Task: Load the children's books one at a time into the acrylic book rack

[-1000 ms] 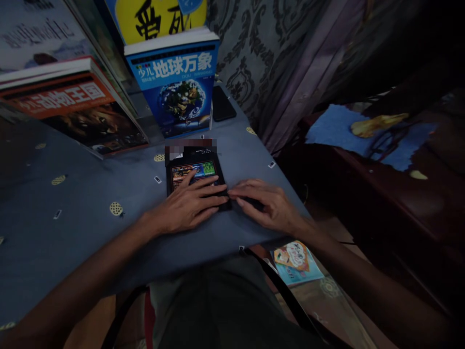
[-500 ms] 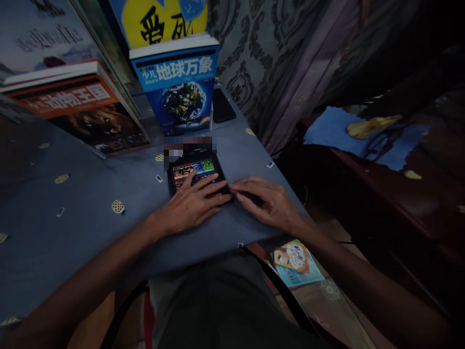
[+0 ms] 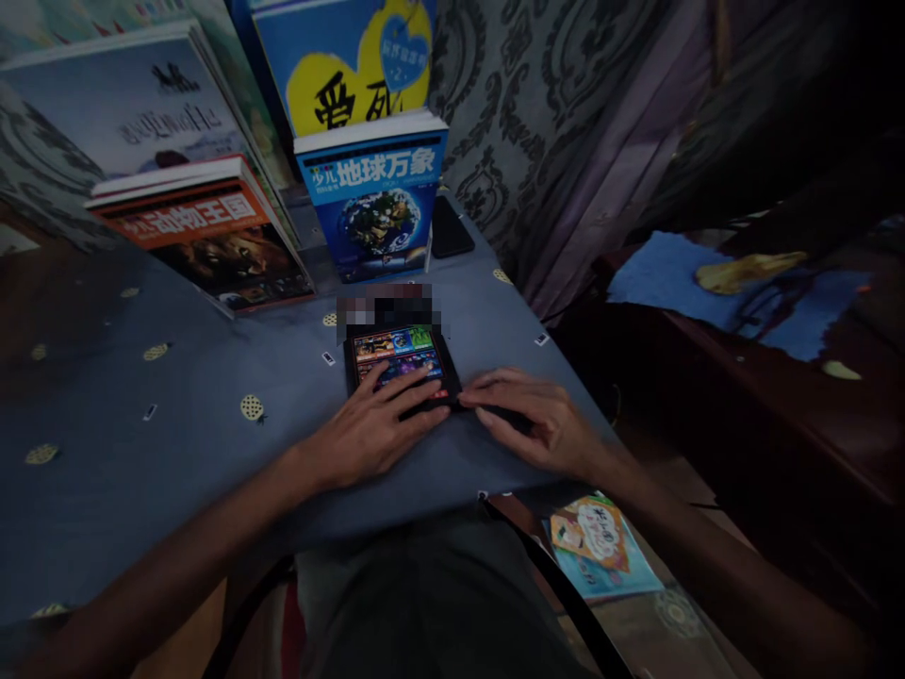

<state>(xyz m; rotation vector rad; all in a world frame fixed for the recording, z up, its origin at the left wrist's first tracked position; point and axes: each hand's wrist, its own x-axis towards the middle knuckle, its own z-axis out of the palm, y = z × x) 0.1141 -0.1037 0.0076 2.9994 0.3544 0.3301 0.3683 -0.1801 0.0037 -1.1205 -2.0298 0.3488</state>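
Note:
A small black device (image 3: 453,385) with a lit, colourful screen (image 3: 400,345) lies on the cloth-covered table; its upper edge is blurred out by blocks. Across the lower part of that screen rests my left hand (image 3: 378,424), palm down and fingers spread, hiding some of the pictures. My right hand (image 3: 541,415) is at the device's lower right corner, thumb and fingers drawn together. Something dark shows between those fingers, but I cannot make out whether it is an object or shadow.
Behind the device stand an earth book (image 3: 382,217), a lion book (image 3: 233,255) and taller books. A black phone (image 3: 451,231) lies beside them. The table's right edge borders a dark red surface with a blue cloth (image 3: 657,273). Below the table lies a thin colourful book (image 3: 600,547).
The whole view has shifted, so everything appears lower and further right. My left hand has slid slightly down the screen, uncovering more pictures. My right hand stays at the corner.

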